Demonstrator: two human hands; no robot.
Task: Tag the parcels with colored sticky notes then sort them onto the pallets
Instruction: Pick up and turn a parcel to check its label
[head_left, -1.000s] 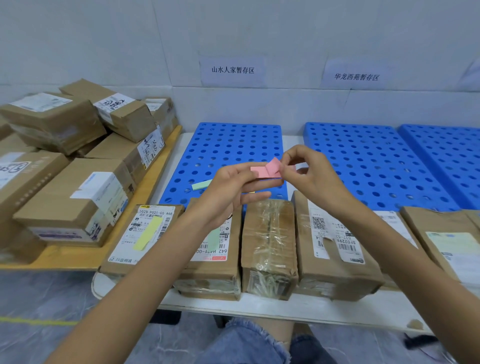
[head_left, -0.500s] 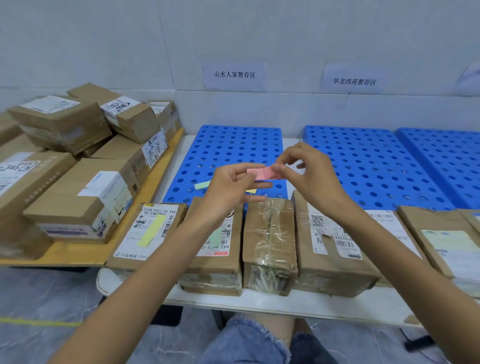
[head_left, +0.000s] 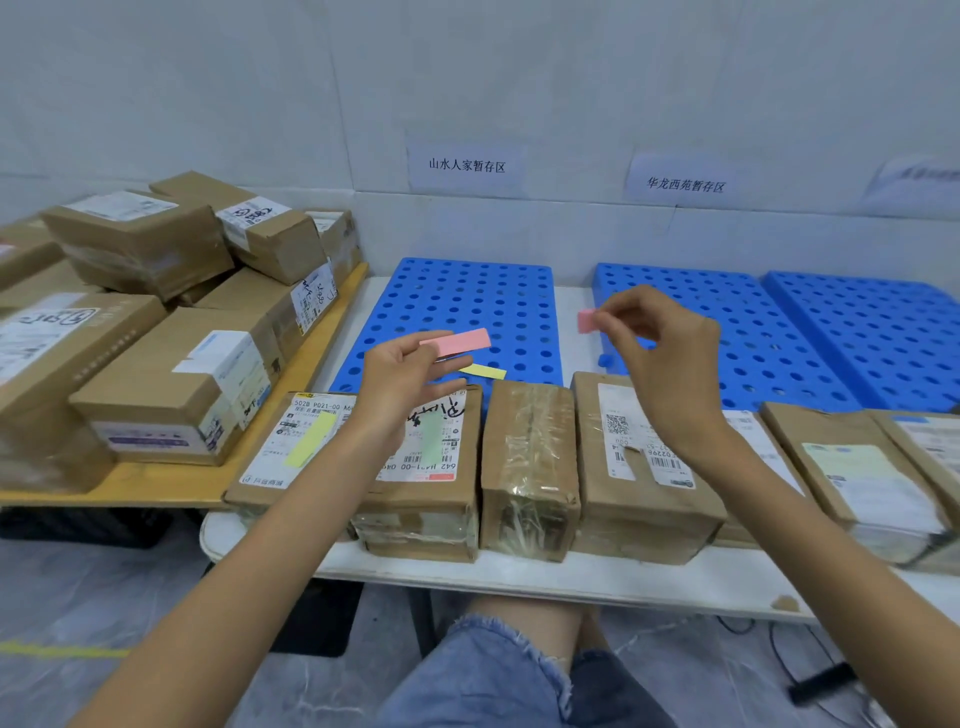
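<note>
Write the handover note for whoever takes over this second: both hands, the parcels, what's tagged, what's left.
Left hand: holds the sticky-note pad, pink on top.
Right hand: pinches a loose pink note above the table.
Done: first parcel in the front row carries a yellow note, second parcel a green note.
Left: tag the taped parcel and those to its right; no parcel is on the blue pallets yet.

The left pallet (head_left: 470, 306) lies on the table (head_left: 519, 577). Before it stands a row of parcels (head_left: 530, 467); left of it, stacked parcels (head_left: 171, 364) on a board (head_left: 171, 480); right of it, two more pallets (head_left: 779, 338); behind it, a wall sign (head_left: 466, 166).
</note>
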